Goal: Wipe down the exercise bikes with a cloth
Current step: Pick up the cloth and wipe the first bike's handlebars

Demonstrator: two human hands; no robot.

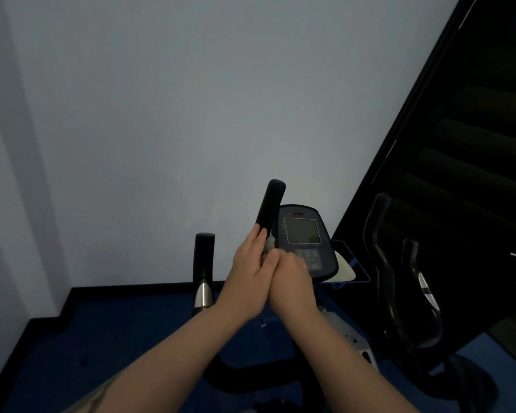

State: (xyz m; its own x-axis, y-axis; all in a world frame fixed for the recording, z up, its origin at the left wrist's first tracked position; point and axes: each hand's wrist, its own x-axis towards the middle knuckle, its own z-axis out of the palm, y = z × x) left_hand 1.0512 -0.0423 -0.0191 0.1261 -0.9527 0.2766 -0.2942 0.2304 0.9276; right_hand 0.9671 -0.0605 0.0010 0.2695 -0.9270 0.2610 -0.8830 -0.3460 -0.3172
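An exercise bike stands right in front of me, with a dark console point(303, 234) and two upright black handlebar grips. My left hand point(248, 278) lies against the lower part of the right grip point(271, 205), fingers pointing up along it. My right hand point(292, 281) presses against the same bar from the other side. A small piece of grey cloth point(270, 242) shows between the two hands at the fingertips. The rest of the cloth is hidden. The left grip point(204, 257) stands free, with a silver collar below it.
A second dark exercise bike point(399, 287) stands close on the right. A plain pale wall point(176, 114) is just behind the bikes, and a black slanted structure point(459, 129) rises at the right. The floor point(102, 338) is blue.
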